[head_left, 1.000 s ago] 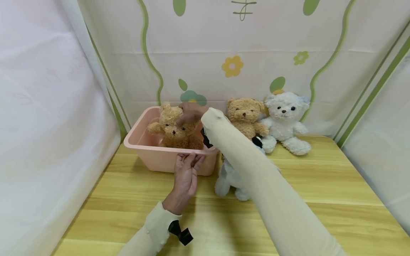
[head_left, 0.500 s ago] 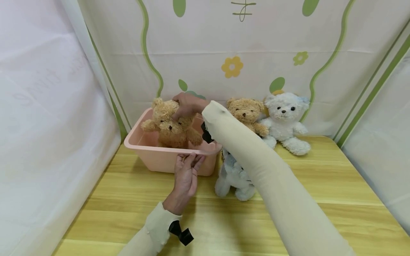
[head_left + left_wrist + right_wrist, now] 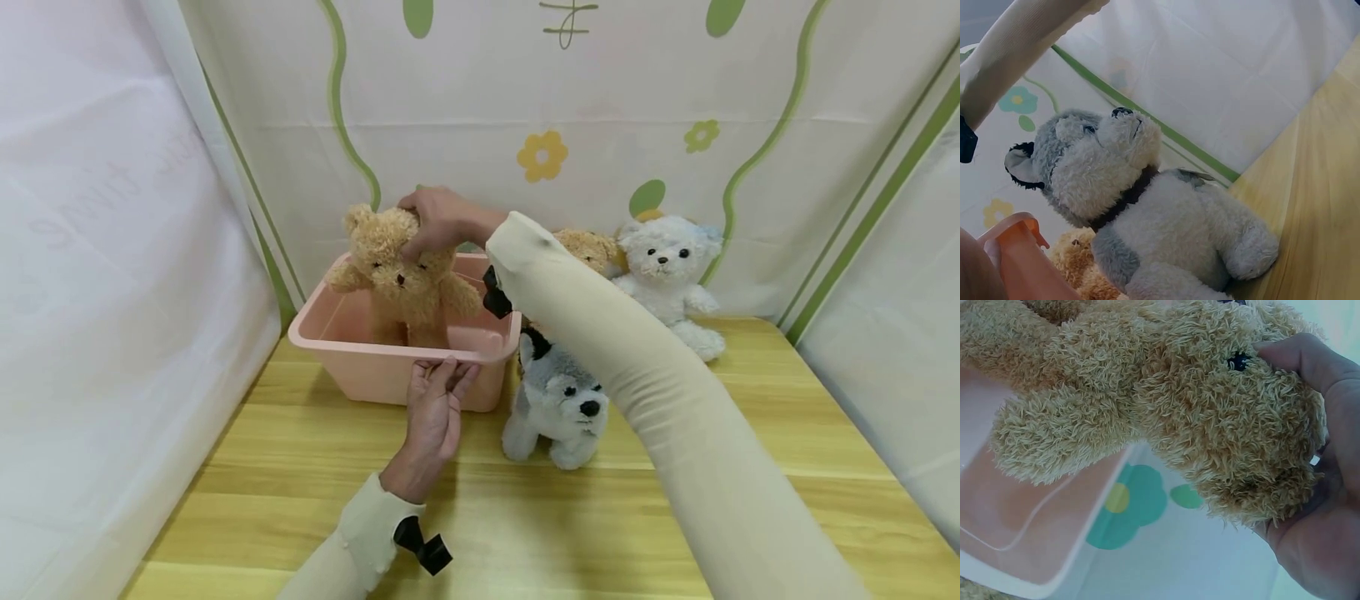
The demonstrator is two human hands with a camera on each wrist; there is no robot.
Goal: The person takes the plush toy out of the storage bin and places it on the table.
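Note:
My right hand (image 3: 441, 218) grips a light-brown teddy bear (image 3: 393, 246) by the head, thumb near one eye in the right wrist view. The bear is upright, its lower body inside the pink plastic tub (image 3: 360, 367). My left hand (image 3: 435, 408) holds the tub's front rim with thumb and fingers. Right of the tub stands a grey and white plush husky (image 3: 558, 408), which fills the middle of the left wrist view. My right forearm passes over the husky and partly covers a second brown teddy bear (image 3: 585, 247).
A white teddy bear (image 3: 666, 258) sits at the back right by the printed cloth backdrop (image 3: 450, 100). White cloth walls (image 3: 112, 250) stand at both sides. The wooden table (image 3: 300, 467) stretches in front of the tub and to the right.
The right hand has raised the brown teddy bear within the tub, so more of its body shows. The right forearm has shifted and uncovered the husky's face. The left hand has stayed put.

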